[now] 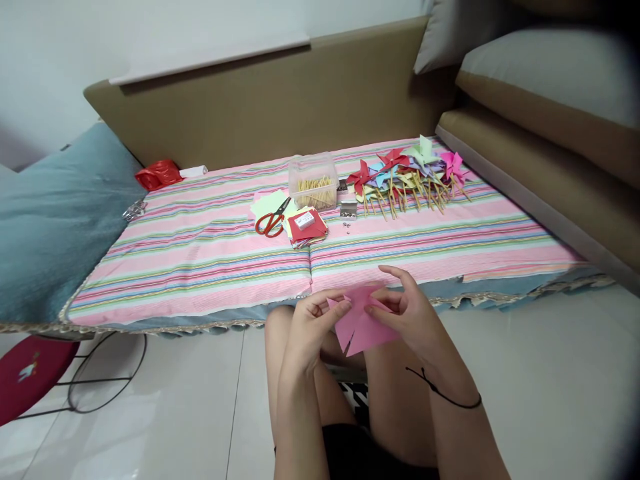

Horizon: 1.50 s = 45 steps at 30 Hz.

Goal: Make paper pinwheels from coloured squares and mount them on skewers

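A square of pink paper [367, 331] with slits cut in from its corners is held above my lap. My left hand [316, 325] pinches its left side between thumb and fingers. On the other side my right hand [404, 308] grips the paper, thumb near its middle and one finger raised off it. On the couch ahead lie red-handled scissors [271, 222], a stack of coloured paper squares [306, 228] with a red one on top, and a small clear box of metal fasteners [349, 211].
A clear plastic tub [314, 175] holds many short sticks. Finished paper pinwheels [395, 163] on sticks are heaped to its right. A red plastic bag [159, 175] and a white roll [193, 171] lie at the back left. A red stool [37, 373] stands at lower left.
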Available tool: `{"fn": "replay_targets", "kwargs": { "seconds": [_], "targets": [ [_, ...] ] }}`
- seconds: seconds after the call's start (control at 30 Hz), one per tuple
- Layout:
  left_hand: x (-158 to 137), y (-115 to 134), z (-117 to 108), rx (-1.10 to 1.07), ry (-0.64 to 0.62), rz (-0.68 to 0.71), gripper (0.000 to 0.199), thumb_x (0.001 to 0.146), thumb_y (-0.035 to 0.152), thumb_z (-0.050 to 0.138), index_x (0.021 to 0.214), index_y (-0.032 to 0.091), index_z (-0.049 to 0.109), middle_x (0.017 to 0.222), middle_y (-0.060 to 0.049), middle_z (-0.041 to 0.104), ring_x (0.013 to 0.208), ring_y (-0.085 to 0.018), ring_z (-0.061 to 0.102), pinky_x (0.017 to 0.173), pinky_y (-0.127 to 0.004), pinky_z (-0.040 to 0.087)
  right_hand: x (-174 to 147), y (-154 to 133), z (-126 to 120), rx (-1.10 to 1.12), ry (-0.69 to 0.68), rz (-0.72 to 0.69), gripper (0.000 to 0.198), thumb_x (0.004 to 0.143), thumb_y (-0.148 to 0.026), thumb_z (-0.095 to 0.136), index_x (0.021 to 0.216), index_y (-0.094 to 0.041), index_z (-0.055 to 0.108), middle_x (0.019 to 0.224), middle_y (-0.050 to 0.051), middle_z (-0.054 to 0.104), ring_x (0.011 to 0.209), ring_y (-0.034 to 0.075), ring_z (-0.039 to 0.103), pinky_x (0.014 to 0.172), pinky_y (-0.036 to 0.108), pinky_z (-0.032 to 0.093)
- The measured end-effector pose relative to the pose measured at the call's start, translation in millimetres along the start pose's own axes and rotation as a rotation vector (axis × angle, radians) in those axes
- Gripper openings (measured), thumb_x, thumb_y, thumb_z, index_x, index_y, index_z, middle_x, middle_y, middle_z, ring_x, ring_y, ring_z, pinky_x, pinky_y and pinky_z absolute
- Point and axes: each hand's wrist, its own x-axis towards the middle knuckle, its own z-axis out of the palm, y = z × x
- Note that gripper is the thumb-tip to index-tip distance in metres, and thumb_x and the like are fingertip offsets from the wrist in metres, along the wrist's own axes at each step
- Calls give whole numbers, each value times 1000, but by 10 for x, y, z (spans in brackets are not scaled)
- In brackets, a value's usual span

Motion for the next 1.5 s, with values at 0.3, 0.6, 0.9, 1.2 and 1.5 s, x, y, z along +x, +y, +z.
{"fn": "replay_targets", "kwargs": {
  "seconds": [0.3, 0.6, 0.9, 1.2, 1.5],
  "targets": [
    [-28, 26, 11, -4, -69, -12, 20, 71, 31, 78, 89, 22, 79, 92, -7, 77, 89, -21, 68, 81, -31, 50, -18, -40, -1, 38, 31, 11, 74, 71, -37, 76, 132, -25, 37, 75, -2, 67, 73, 19, 64, 71, 32, 49],
    [-28, 47, 111, 54, 35, 58, 8, 63, 19, 81, 68, 19, 74, 85, -4, 75, 88, -19, 67, 80, -29, 49, -43, -69, 38, 74, 21, 16, 74, 70, -38, 77, 132, -25, 37, 73, -3, 68, 71, 19, 65, 68, 31, 49],
    [-29, 90, 168, 246, 138, 88, 17, 65, 24, 79, 73, 18, 65, 77, -1, 66, 74, -16, 61, 69, -27, 47, -46, -52, 61, 34, 28, -11, 73, 72, -37, 75, 133, -25, 37, 72, -1, 71, 72, 20, 66, 68, 31, 50],
    [-20, 67, 183, 210, 182, 105, 24, 64, 26, 79, 79, 19, 62, 72, 1, 66, 67, -15, 61, 62, -25, 45, -31, -45, 84, 78, 29, -5, 75, 70, -37, 78, 132, -26, 37, 76, 0, 73, 74, 21, 69, 71, 35, 53],
    [-37, 108, 198, 386, 230, 213, 17, 69, 22, 76, 80, 19, 63, 74, 1, 67, 73, -15, 63, 69, -25, 45, -37, -37, 87, 71, 21, 15, 74, 72, -35, 77, 133, -27, 37, 73, -1, 72, 74, 20, 68, 70, 34, 52]
  ]
}}
